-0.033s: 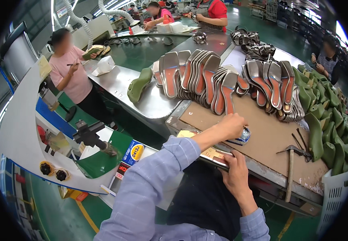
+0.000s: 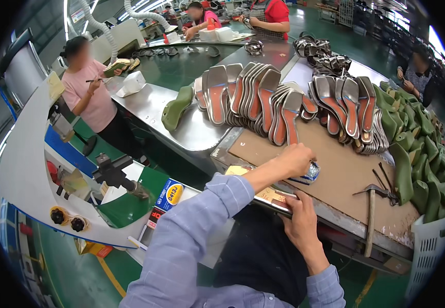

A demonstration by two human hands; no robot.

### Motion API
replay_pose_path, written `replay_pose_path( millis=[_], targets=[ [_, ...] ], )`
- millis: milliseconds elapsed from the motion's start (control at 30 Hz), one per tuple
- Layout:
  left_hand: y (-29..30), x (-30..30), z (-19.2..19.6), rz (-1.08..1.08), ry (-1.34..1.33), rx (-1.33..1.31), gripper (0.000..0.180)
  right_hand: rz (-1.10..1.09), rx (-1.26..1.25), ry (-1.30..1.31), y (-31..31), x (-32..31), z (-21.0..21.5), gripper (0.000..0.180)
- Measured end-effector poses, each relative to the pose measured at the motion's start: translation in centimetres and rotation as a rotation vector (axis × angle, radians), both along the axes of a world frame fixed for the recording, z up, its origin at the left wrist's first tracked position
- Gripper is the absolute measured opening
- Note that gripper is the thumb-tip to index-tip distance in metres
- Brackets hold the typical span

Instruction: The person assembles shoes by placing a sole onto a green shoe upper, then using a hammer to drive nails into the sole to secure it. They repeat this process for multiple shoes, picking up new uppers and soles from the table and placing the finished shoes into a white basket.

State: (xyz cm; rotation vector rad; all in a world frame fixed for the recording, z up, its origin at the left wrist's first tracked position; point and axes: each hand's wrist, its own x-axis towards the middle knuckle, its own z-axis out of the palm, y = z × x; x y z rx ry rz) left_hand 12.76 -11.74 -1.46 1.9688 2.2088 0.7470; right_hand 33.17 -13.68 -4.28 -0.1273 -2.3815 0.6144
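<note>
Insoles [image 2: 263, 100] beyond my left grip [image 2: 295, 160] look unworked; it clenches a small tin [image 2: 310, 172]. Right grip [image 2: 299, 218] pinches the counter [image 2: 335, 174] edge strip [image 2: 273, 197].

On the desk [image 2: 335, 174], a row of shoe soles [image 2: 263, 97] stands on edge along the far side, with a heap of shoe lasts [image 2: 412, 149] to its right and a hammer [image 2: 371, 210] lying near the front right edge. The left hand [image 2: 294, 160] rests on the desk just before the soles, touching a small tin [image 2: 310, 173]; the right hand [image 2: 300, 220] sits at the near edge below it. Left of the desk, beyond a metal counter [image 2: 181, 123], a person [image 2: 91, 92] stands.
</note>
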Motion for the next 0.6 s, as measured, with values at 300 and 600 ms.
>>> replay_pose_path(
  millis=[300, 600],
  targets=[
    [-1.7, -0.5, 1.2, 0.07, -0.16, 0.026, 0.018, -0.012, -0.026, -0.029, 0.2, 0.1, -0.5, 0.057],
    [-9.8, 4.2, 5.8, 0.084, -0.473, 0.083, 0.008, -0.009, -0.06, -0.071, 0.6, 0.6, -0.4, 0.051]
  ],
)
